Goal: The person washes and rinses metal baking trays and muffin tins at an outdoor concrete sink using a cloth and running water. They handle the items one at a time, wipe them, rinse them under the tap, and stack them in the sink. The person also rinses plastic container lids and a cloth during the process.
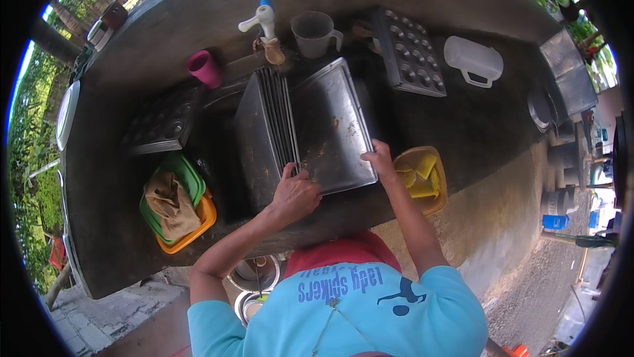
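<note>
My right hand (381, 160) grips the right edge of a flat metal baking tray (342, 129), which lies tilted with its inside facing up. Dark and yellowish spots mark its surface. Several more baking trays (262, 129) stand on edge in a row just to the left, in a dark sink basin. My left hand (297, 191) is at the near end of that row, its fingers on the rims of the trays closest to the flat one. Whether those fingers close on a rim is hard to tell.
A white tap (265, 22) on a blue pipe hangs above the trays. Muffin pans (408, 55) and a white pitcher (474, 61) are on the right. Left are a pink cup (204, 68) and a brown cloth (171, 206) in stacked basins. A tan tub (436, 198) holds yellow pieces.
</note>
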The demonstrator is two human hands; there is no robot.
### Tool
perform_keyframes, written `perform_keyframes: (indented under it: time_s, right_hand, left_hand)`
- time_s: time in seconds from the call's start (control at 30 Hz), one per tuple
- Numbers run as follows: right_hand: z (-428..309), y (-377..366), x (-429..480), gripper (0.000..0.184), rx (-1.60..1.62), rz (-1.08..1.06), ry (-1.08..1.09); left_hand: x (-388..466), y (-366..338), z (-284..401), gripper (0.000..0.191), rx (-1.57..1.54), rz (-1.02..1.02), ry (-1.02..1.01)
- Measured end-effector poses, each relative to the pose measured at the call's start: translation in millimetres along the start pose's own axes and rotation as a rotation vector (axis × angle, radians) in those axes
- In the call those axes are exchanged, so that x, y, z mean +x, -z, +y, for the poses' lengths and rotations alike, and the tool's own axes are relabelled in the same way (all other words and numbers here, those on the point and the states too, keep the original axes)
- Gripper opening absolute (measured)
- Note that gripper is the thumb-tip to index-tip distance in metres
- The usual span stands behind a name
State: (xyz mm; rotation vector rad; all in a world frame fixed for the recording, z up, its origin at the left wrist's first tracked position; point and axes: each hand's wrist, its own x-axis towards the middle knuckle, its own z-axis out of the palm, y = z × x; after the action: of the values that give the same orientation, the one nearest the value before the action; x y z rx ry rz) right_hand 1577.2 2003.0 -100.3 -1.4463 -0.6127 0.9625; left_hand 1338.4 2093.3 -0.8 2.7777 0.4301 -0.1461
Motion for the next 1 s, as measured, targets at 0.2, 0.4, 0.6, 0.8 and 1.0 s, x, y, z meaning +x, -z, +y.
perform_keyframes:
  time_s: [0.2, 0.4, 0.6, 0.8, 1.0]
  right_hand:
    - [76, 11, 44, 0.019, -0.766, 0.110, -0.213]
    - [60, -5, 73, 0.050, -0.964, -0.096, -0.311]
    - [33, -44, 80, 0.059, -0.312, -0.100, -0.439]
    - [66, -25, 104, 0.103, -0.656, -0.047, -0.472]
    - [120, 0, 131, 0.110, -0.631, -0.023, -0.569]
  left_hand:
    - [9, -9, -2, 0.015, -0.058, 0.023, -0.062]
    - [51, -33, 8, 0.021, -0.048, -0.025, -0.155]
    - [112, -98, 23, 0.036, 0.034, -0.114, -0.191]
    - [160, -176, 36, 0.050, -0.010, -0.008, -0.162]
    - [189, -189, 35, 0.061, 0.058, -0.440, -0.159]
